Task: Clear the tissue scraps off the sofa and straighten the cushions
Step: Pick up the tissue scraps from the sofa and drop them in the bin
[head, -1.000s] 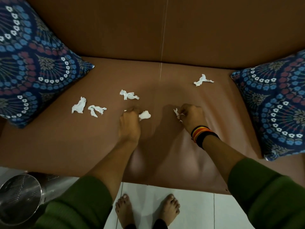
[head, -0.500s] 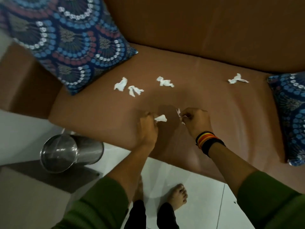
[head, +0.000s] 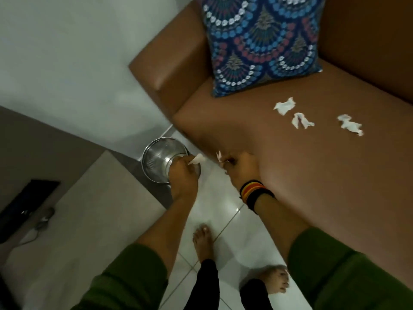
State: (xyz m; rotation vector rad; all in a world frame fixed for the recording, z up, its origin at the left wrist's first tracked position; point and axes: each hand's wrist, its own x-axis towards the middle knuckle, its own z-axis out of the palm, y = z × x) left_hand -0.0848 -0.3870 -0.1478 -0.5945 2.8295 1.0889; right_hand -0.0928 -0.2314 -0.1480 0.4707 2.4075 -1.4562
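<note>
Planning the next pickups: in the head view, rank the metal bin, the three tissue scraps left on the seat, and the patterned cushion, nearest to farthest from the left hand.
1. Metal bin, directly under the left hand.
2. Two left-side scraps, up and right on the seat; too close to rank.
3. Third scrap, farther right.
The patterned cushion, against the armrest, is too close to the scraps to rank.

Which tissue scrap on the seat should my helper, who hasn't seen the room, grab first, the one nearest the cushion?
Start at the brown sofa and its blue patterned cushion by the armrest. Three white tissue scraps lie in a row on the seat below it. Take the scrap nearest the cushion: it is the broad, flat one, unlike the forked middle scrap.
</note>
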